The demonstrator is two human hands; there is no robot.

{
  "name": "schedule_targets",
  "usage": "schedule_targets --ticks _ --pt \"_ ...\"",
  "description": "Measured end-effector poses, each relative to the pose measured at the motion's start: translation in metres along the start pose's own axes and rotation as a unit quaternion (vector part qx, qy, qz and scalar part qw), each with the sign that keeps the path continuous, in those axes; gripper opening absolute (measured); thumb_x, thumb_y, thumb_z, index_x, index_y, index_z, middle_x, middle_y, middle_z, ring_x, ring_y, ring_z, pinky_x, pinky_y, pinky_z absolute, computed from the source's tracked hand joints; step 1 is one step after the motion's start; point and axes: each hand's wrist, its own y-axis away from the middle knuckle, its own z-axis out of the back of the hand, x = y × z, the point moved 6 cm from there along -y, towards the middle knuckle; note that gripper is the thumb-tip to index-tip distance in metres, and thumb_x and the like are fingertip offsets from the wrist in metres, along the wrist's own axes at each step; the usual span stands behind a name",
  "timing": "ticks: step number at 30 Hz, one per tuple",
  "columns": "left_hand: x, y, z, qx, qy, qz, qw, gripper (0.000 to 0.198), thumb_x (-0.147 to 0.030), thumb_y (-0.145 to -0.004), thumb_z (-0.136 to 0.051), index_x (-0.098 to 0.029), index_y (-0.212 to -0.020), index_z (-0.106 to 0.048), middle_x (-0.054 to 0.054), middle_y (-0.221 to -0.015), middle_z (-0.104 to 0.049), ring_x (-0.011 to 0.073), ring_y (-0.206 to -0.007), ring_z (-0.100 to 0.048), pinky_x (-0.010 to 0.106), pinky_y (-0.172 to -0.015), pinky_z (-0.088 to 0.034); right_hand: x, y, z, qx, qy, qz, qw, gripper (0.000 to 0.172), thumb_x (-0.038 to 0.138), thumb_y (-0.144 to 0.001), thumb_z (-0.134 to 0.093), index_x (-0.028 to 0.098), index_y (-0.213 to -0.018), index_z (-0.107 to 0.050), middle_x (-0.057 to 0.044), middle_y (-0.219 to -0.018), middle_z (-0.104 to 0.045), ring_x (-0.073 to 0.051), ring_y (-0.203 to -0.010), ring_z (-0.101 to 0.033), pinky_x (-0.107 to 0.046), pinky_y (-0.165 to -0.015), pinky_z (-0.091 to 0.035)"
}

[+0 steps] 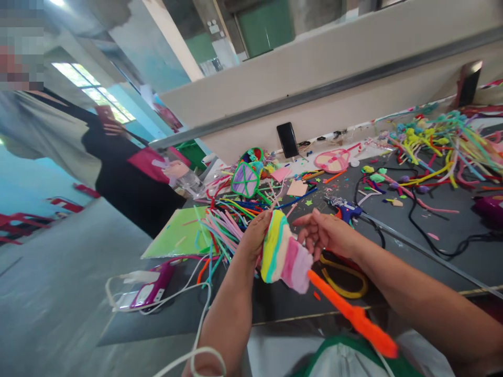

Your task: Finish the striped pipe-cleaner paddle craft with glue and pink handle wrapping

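Observation:
My left hand (253, 236) grips the far left edge of a striped fuzzy fan (280, 251) with yellow, turquoise, cream, pink and lilac bands. Its orange fuzzy handle (353, 314) slants down to the right, towards my lap. Close by the fan's right side is my right hand (332, 233), fingers loosely bent and apart, holding nothing I can see. Beneath that hand lies a dark-yellow pipe cleaner loop (348, 294), partly covered. A bundle of pipe cleaners (223, 230) lies to the left of my left hand.
Beyond my right hand lies a blue glue gun (349, 210). A phone (287, 140) leans against the back panel. More pipe cleaners (451, 152) pile up at the right. A purple device (155, 285) with white cable sits near the left edge. A person (113, 157) stands at left.

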Motion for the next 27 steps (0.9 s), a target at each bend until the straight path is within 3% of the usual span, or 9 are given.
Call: schedule_targets --ticks 3,7,10,16,20,23,27 --pt "-0.004 0.000 0.001 -0.013 -0.011 -0.010 1.000 0.038 -0.052 -0.073 -0.068 -0.017 -0.082 -0.058 -0.005 -0.063 -0.059 0.0082 -0.051 -0.051 0.022 -0.054 -0.043 0.007 0.001 0.002 -0.035 0.013 0.041 0.998 0.043 0.053 -0.087 -0.050 0.017 -0.110 -0.059 -0.006 -0.079 -0.065 -0.013 -0.054 -0.059 -0.026 -0.043 -0.051" --pt "-0.009 0.004 -0.003 0.005 -0.083 -0.056 0.995 0.038 -0.053 -0.076 -0.063 -0.016 -0.086 -0.060 -0.003 -0.071 -0.063 0.0115 -0.064 -0.057 0.023 -0.063 -0.046 0.017 0.003 0.014 -0.138 0.048 0.092 0.985 0.031 0.043 -0.084 -0.059 0.017 -0.102 -0.060 -0.001 -0.076 -0.061 -0.010 -0.052 -0.054 -0.023 -0.042 -0.050" --pt "-0.008 0.007 -0.008 0.031 -0.150 -0.069 0.986 0.039 -0.052 -0.078 -0.061 -0.016 -0.092 -0.063 0.000 -0.078 -0.065 0.0133 -0.071 -0.059 0.024 -0.068 -0.046 0.020 0.002 0.019 -0.164 0.048 0.100 0.980 0.030 0.037 -0.081 -0.063 0.018 -0.103 -0.058 0.001 -0.073 -0.058 -0.009 -0.051 -0.051 -0.021 -0.041 -0.047" --pt "-0.004 0.013 -0.019 0.097 -0.227 -0.053 0.968 0.037 -0.051 -0.080 -0.059 -0.017 -0.094 -0.067 0.002 -0.083 -0.066 0.0149 -0.075 -0.059 0.023 -0.069 -0.046 0.035 0.009 0.008 -0.104 -0.005 0.192 0.976 0.047 0.034 -0.078 -0.068 0.026 -0.121 -0.050 0.003 -0.079 -0.056 -0.007 -0.053 -0.045 -0.019 -0.043 -0.045" --pt "-0.004 0.015 -0.018 0.104 -0.238 -0.052 0.964 0.036 -0.050 -0.081 -0.059 -0.018 -0.095 -0.068 0.002 -0.083 -0.067 0.0152 -0.076 -0.059 0.023 -0.070 -0.046 0.035 0.015 -0.003 -0.028 -0.003 0.203 0.979 0.040 0.043 -0.079 -0.066 0.020 -0.112 -0.061 0.000 -0.082 -0.056 -0.007 -0.054 -0.046 -0.020 -0.044 -0.046" --pt "-0.004 0.015 -0.016 0.095 -0.233 -0.052 0.966 0.036 -0.050 -0.080 -0.060 -0.019 -0.096 -0.068 0.002 -0.086 -0.068 0.0159 -0.078 -0.060 0.023 -0.071 -0.047 0.033 0.018 -0.007 0.020 0.003 0.199 0.980 0.048 0.055 -0.080 -0.061 0.016 -0.106 -0.065 -0.002 -0.079 -0.060 -0.008 -0.051 -0.050 -0.022 -0.044 -0.047" --pt "-0.002 0.013 -0.010 0.066 -0.219 -0.055 0.972 0.041 -0.053 -0.077 -0.062 -0.017 -0.096 -0.069 0.003 -0.084 -0.068 0.0162 -0.075 -0.060 0.024 -0.068 -0.048 0.029 0.016 -0.006 0.005 0.074 0.159 0.984 0.042 0.054 -0.076 -0.065 0.013 -0.086 -0.068 -0.002 -0.069 -0.063 -0.008 -0.045 -0.052 -0.021 -0.042 -0.044"
